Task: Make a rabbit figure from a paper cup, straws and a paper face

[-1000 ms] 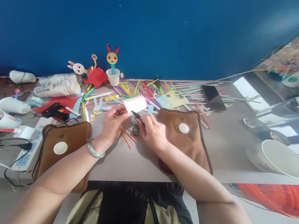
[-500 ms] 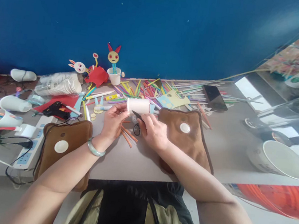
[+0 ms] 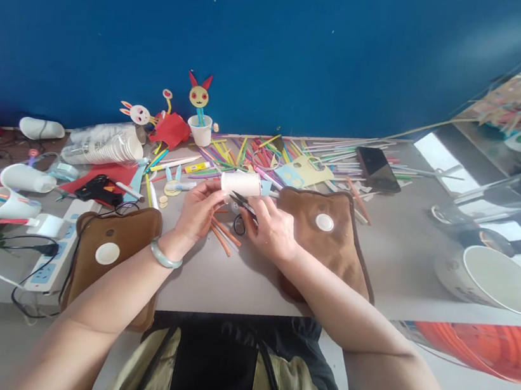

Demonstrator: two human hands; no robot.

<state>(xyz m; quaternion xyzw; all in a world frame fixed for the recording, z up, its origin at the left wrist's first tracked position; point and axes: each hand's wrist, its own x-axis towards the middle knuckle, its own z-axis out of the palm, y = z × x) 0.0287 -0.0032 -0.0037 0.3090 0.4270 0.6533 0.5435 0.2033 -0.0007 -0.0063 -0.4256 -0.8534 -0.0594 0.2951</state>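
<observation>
A white paper cup (image 3: 241, 183) lies on its side between my hands at the middle of the table. My left hand (image 3: 199, 211) is closed near the cup's left end, its fingertips pinching something small and pale that I cannot make out. Black scissors (image 3: 242, 200) are in my right hand (image 3: 270, 225), blades slightly apart and pointing left at the front of the cup. One scissor loop hangs below my fingers. Orange-brown strips (image 3: 222, 238) lie on the table below the hands.
Two brown cushions (image 3: 107, 283) (image 3: 321, 248) flank my hands. Behind are coloured sticks (image 3: 227, 152), a black phone (image 3: 378, 169), a rabbit figure in a cup (image 3: 199, 131) and bagged cups (image 3: 118, 145). A power strip (image 3: 52, 263) is at left, a bucket (image 3: 501, 281) at right.
The scissor blades have opened slightly. The hands and the cup have hardly moved, while the view has shifted a little.
</observation>
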